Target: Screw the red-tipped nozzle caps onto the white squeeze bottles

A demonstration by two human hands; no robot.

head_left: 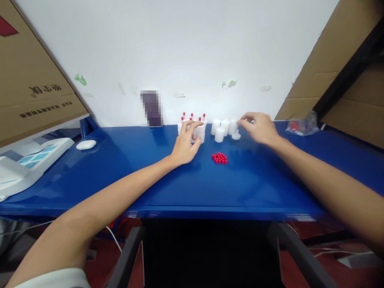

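Note:
My left hand (187, 144) is curled round a white bottle (201, 133) at the right front of a close group, its thumb and fingers against the bottle's side. Several small bottles with red-tipped nozzles (192, 115) stand in this group, partly hidden by my hand. My right hand (258, 126) hovers at the right, fingers bent and slightly apart, with nothing visible between them. Its fingertips are beside a white bottle (233, 127) in a second group, whose bottles show no red tips. Just below those fingertips lies a white nozzle cap (236, 136). A pile of small red caps (219, 158) lies between my hands, nearer me.
The blue table (180, 188) meets a white wall. A white oval object (86, 145) and a white device (45, 158) are at the left. A clear bag with red pieces (303, 125) lies far right. Cardboard (39, 68) flanks both sides.

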